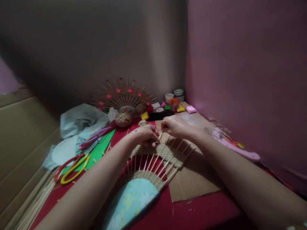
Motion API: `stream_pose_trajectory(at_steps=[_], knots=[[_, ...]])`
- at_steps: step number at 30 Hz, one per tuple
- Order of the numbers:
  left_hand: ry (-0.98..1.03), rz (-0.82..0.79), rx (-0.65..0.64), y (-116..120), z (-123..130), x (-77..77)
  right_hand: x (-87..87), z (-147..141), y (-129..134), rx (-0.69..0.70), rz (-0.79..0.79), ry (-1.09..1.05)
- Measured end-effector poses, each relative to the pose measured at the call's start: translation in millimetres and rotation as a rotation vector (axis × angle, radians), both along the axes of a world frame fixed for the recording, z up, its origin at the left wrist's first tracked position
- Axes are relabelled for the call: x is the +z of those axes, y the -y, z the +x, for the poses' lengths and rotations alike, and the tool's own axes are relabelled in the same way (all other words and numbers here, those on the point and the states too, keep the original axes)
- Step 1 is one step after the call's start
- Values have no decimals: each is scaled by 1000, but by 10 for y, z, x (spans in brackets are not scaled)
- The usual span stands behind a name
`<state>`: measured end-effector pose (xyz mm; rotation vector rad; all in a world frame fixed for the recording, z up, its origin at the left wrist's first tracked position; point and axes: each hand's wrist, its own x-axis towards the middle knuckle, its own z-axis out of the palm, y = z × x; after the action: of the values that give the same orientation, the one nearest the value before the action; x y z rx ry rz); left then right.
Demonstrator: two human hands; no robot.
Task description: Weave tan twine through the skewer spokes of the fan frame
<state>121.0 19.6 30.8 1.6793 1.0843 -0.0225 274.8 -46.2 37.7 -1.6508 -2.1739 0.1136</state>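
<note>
A half-round woven fan with a blue floral base (134, 198) lies on the table. Thin sticks spread from the base, and two bands of twine weave cross them, the outer woven band (171, 155) being wider. At the far edge of that band, my left hand (147, 135) is closed, its fingers bent around the fan's rim and sticks. My right hand (174, 125) is pinched shut just above the stick tips, knuckles up; whatever lies between its fingertips is hidden. A small twine ball (143, 123) rests just behind my left hand.
A larger twine ball (124, 118) and a finished fan with pink flowers (129, 90) stand behind. Scissors (74, 169) lie left on green paper (104, 148). Cardboard (192, 179) is under the fan's right side. Coloured clay packs, a cup (169, 98) and a jar (178, 95) sit in the corner.
</note>
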Motion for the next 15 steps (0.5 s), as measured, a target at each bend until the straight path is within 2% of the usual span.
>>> stream_pose_trajectory(at_steps=[7,11,15], knots=[[7,37,-52,71,-31,-1,9,9,5,14,44,-55],[-138,122,-129,72,-1,77,14,20,1,24,49,-83],[-236,223,-82,49,62,133,13,34,-7,17,76,-62]])
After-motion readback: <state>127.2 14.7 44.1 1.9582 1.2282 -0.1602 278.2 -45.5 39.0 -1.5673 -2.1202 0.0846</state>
